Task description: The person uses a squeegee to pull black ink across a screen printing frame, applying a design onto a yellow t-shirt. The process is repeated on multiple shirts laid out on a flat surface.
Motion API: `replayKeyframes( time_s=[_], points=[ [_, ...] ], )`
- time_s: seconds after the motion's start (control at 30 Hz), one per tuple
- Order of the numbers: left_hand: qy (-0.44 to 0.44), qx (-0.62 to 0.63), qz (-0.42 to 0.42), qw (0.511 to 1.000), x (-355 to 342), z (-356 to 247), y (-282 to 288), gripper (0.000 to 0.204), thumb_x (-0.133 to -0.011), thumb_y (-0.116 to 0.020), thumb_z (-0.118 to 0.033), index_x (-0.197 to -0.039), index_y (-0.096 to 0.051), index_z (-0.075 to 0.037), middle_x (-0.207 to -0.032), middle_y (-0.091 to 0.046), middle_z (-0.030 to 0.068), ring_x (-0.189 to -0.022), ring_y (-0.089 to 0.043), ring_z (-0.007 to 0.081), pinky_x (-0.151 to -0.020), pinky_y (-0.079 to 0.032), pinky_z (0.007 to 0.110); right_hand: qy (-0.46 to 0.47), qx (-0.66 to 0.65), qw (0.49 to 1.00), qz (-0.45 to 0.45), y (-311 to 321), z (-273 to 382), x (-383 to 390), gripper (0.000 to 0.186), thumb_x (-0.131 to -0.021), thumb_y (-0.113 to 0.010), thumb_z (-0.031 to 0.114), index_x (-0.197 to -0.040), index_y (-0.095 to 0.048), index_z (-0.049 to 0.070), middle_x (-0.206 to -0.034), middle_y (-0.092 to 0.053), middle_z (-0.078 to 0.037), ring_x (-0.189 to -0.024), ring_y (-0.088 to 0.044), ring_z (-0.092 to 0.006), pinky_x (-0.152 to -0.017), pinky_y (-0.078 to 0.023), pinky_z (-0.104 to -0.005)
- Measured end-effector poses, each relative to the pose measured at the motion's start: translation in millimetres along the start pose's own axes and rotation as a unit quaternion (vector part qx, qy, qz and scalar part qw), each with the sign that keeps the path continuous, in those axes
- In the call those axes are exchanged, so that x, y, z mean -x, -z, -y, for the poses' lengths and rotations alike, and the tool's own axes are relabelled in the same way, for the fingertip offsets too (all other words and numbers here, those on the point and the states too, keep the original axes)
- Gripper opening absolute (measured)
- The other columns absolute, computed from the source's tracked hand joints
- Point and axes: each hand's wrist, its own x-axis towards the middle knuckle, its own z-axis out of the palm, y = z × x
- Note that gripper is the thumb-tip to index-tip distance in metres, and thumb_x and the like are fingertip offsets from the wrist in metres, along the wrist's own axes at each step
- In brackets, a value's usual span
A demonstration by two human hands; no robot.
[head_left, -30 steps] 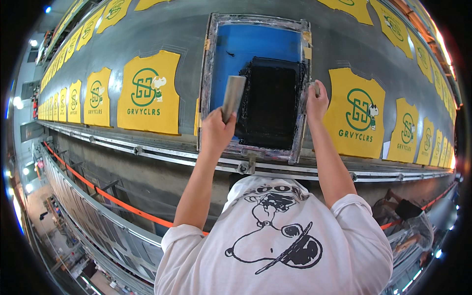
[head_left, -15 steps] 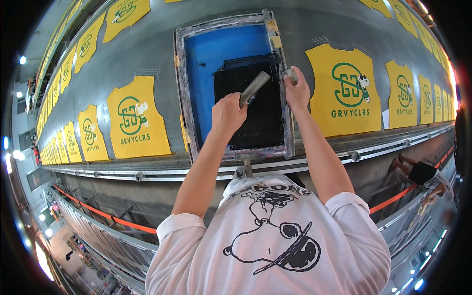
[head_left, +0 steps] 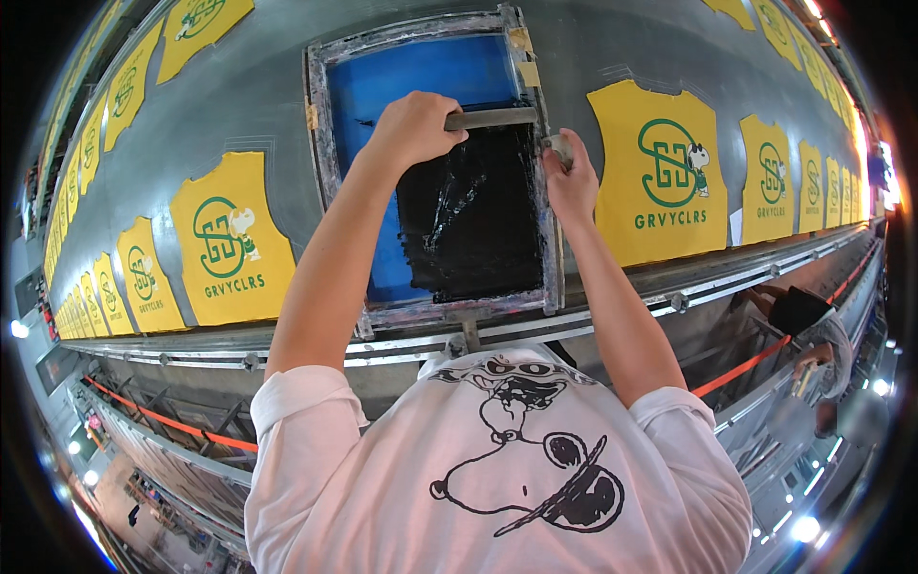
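A screen-printing frame with blue mesh lies on the long table before me. Black ink covers much of its middle and near part, with pale streaks showing in it. My left hand is closed round one end of a grey bar-shaped squeegee, which lies crosswise at the ink's far side. At the frame's right edge, my right hand is closed on a grey, rounded knob-like piece. The fingers partly hide that piece.
Yellow shirt panels with green prints lie in rows on the dark table; the nearest are a left panel and a right panel. A metal rail runs along the table's near edge. A co-worker is at the right.
My left hand has moved away from me and left, bringing the squeegee from a slant over the ink to nearly level at its far side. My right hand stays at the frame's right edge.
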Motion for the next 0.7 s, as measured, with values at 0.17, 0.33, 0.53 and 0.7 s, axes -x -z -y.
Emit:
replayKeyframes(
  time_s=[0.17,0.33,0.53,0.7],
  points=[
    [0.035,-0.041,-0.001,0.999,-5.5,6.7,-7.6,0.035,-0.086,-0.076,-0.043,-0.104,-0.077,-0.013,-0.093,-0.076,0.0113,-0.092,-0.072,0.0326,-0.080,-0.057,0.045,0.278,0.127,0.942,-0.136,3.3,18.2,-17.3,0.053,-0.089,-0.076,0.039,-0.132,-0.062,0.011,-0.106,-0.070,-0.011,-0.097,-0.069,-0.0251,-0.089,-0.052,-0.0392],
    [0.045,-0.050,-0.026,0.997,-6.4,7.6,-11.5,0.036,-0.085,-0.076,-0.046,-0.099,-0.077,-0.014,-0.090,-0.076,0.0111,-0.089,-0.072,0.0340,-0.078,-0.056,0.046,0.473,0.227,0.844,0.110,-7.1,82.8,-59.0,0.035,-0.086,-0.080,0.033,-0.106,-0.071,0.006,-0.097,-0.071,-0.012,-0.095,-0.068,-0.0340,-0.085,-0.053,-0.0413],
    [0.039,-0.055,-0.052,0.996,4.5,1.3,-28.5,0.035,-0.083,-0.078,-0.047,-0.090,-0.077,-0.013,-0.083,-0.074,0.0114,-0.086,-0.071,0.0346,-0.077,-0.056,0.047,0.436,0.285,0.841,0.145,-21.2,67.9,-57.5,0.027,-0.081,-0.082,0.027,-0.084,-0.067,0.005,-0.080,-0.069,-0.011,-0.081,-0.069,-0.0340,-0.075,-0.053,-0.0456],
    [0.014,-0.038,-0.037,0.998,62.0,-20.3,-60.7,0.031,-0.080,-0.080,-0.042,-0.089,-0.078,-0.012,-0.079,-0.073,0.0122,-0.084,-0.071,0.0339,-0.076,-0.055,0.047,0.442,0.281,0.835,0.167,-2.9,32.8,3.4,0.023,-0.081,-0.079,0.025,-0.082,-0.065,0.007,-0.082,-0.068,-0.011,-0.082,-0.067,-0.0322,-0.078,-0.050,-0.0451]
  ],
)
